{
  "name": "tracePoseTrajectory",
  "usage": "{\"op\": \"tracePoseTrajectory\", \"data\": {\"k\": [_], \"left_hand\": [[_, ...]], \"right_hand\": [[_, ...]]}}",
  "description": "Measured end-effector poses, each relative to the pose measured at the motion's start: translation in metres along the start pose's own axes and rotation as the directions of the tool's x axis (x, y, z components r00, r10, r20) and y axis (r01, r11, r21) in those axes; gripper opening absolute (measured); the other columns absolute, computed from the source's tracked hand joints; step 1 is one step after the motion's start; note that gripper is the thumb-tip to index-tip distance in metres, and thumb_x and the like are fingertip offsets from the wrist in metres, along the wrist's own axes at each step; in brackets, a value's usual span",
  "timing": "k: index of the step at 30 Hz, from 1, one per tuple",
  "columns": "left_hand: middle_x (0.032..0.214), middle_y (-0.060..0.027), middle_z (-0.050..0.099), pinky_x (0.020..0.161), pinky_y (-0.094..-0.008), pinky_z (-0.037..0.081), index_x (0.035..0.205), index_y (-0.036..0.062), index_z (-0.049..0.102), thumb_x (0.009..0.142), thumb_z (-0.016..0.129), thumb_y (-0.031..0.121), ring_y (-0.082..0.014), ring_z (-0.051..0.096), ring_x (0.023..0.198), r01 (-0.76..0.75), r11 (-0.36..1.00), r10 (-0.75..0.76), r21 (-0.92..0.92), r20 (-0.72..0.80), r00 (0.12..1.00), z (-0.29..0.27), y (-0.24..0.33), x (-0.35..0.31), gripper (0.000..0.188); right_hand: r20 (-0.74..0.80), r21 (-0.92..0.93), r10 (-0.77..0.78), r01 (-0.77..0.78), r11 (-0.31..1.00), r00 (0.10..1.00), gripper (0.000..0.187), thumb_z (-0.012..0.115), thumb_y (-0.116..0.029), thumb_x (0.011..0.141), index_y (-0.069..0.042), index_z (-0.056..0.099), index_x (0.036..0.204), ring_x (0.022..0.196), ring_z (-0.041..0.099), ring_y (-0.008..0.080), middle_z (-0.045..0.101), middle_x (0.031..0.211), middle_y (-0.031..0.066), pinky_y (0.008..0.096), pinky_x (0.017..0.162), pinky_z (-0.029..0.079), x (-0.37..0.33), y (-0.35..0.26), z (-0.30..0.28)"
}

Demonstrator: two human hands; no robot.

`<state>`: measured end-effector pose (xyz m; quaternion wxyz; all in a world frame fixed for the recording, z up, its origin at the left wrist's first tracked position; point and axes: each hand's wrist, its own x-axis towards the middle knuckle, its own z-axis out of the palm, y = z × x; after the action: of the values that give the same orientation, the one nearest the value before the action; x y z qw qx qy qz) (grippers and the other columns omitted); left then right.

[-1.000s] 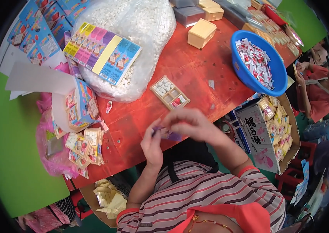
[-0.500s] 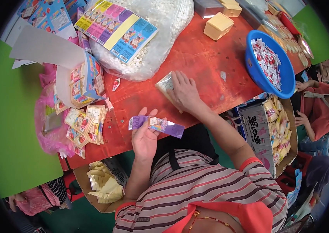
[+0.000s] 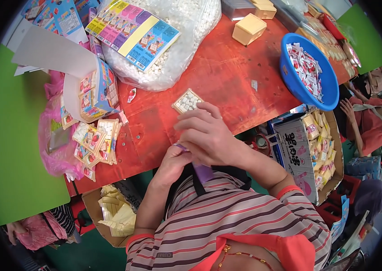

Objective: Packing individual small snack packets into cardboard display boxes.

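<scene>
Between my two hands, close to my body at the table's front edge, is a purple printed label strip [image 3: 203, 173]. My left hand [image 3: 172, 166] pinches its upper end. Curled over the same strip, my right hand [image 3: 211, 135] has its fingers brought together at it; the fingertips are partly hidden. Just beyond the right hand, a small shallow tray packed with white pieces [image 3: 187, 100] lies on the red tabletop. A stack of finished-looking small packs [image 3: 96, 143] with printed labels sits to the left.
A clear bag of white pieces [image 3: 186, 49] carries printed label sheets [image 3: 133, 34]. On the right stand a blue basin of sachets [image 3: 334, 90] and a carton [image 3: 295, 156] of packs. Yellow trays [image 3: 248, 29] are at the back. An open display box [image 3: 106, 92] stands left.
My right hand has left the small tray and come back to the label strip. The left hand has drawn the strip nearer my body and turned it downward. The tray now shows its white pieces.
</scene>
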<state>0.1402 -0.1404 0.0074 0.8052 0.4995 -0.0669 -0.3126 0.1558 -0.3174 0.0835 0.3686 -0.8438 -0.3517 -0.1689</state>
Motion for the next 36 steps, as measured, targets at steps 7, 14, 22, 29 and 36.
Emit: {"op": "tracePoseTrajectory", "data": {"k": [7, 14, 22, 29, 36], "left_hand": [[0.105, -0.0155, 0.068, 0.08, -0.0275, 0.052, 0.124, -0.0019, 0.054, 0.097, 0.051, 0.012, -0.0171, 0.067, 0.087, 0.232, 0.972, -0.224, -0.046, 0.124, 0.967, 0.011, -0.006, -0.012, 0.031], [0.097, -0.014, 0.069, 0.075, -0.027, 0.054, 0.116, -0.0029, 0.059, 0.096, 0.05, 0.01, -0.0155, 0.068, 0.08, 0.212, 0.939, -0.235, 0.272, 0.051, 0.971, 0.022, 0.012, -0.002, 0.025], [0.086, -0.0099, 0.07, 0.07, -0.0277, 0.056, 0.114, -0.0018, 0.062, 0.093, 0.054, 0.008, -0.014, 0.068, 0.076, -0.045, 0.637, -0.098, 0.769, 0.139, 0.985, 0.024, 0.022, 0.009, 0.025], [0.094, -0.0209, 0.067, 0.075, -0.0416, 0.052, 0.121, 0.0079, 0.061, 0.089, 0.06, 0.016, -0.0368, 0.066, 0.085, 0.025, 0.622, -0.072, 0.783, 0.025, 0.997, 0.014, 0.038, 0.019, 0.033], [0.14, -0.0321, 0.039, 0.106, -0.0549, 0.032, 0.134, -0.0069, 0.046, 0.087, 0.063, 0.029, -0.0494, 0.038, 0.13, -0.156, 0.028, 0.462, 0.987, 0.125, 0.878, 0.03, 0.013, 0.059, 0.062]], "right_hand": [[-0.27, -0.124, 0.215, -0.256, 0.959, 0.939, 0.024, 0.068, -0.004, 0.077, -0.003, 0.065, 0.1, 0.108, 0.057, 0.0293, 0.061, 0.115, 0.0139, 0.0436, 0.099, 0.038, -0.038, -0.002, -0.034], [-0.418, -0.457, 0.203, -0.398, 0.795, 0.885, 0.062, 0.072, -0.011, 0.074, -0.002, 0.05, 0.131, 0.127, 0.044, 0.0359, 0.046, 0.138, 0.0209, 0.0461, 0.106, 0.031, -0.037, -0.02, -0.069], [0.339, -0.497, 0.207, -0.012, 0.867, 0.918, 0.016, 0.067, -0.013, 0.071, -0.007, 0.058, 0.083, 0.123, 0.048, 0.0286, 0.056, 0.122, 0.011, 0.0569, 0.107, 0.028, -0.029, -0.008, -0.062], [0.384, -0.382, 0.233, -0.076, 0.921, 0.894, 0.013, 0.065, -0.009, 0.07, -0.007, 0.057, 0.08, 0.106, 0.056, 0.0246, 0.059, 0.102, 0.0068, 0.0536, 0.104, 0.032, -0.024, 0.011, -0.074], [0.1, -0.205, 0.345, -0.32, 0.925, 0.933, 0.005, 0.064, -0.004, 0.076, -0.003, 0.06, 0.078, 0.089, 0.06, 0.0267, 0.063, 0.091, 0.0089, 0.0436, 0.098, 0.037, -0.034, 0.054, -0.109]]}}
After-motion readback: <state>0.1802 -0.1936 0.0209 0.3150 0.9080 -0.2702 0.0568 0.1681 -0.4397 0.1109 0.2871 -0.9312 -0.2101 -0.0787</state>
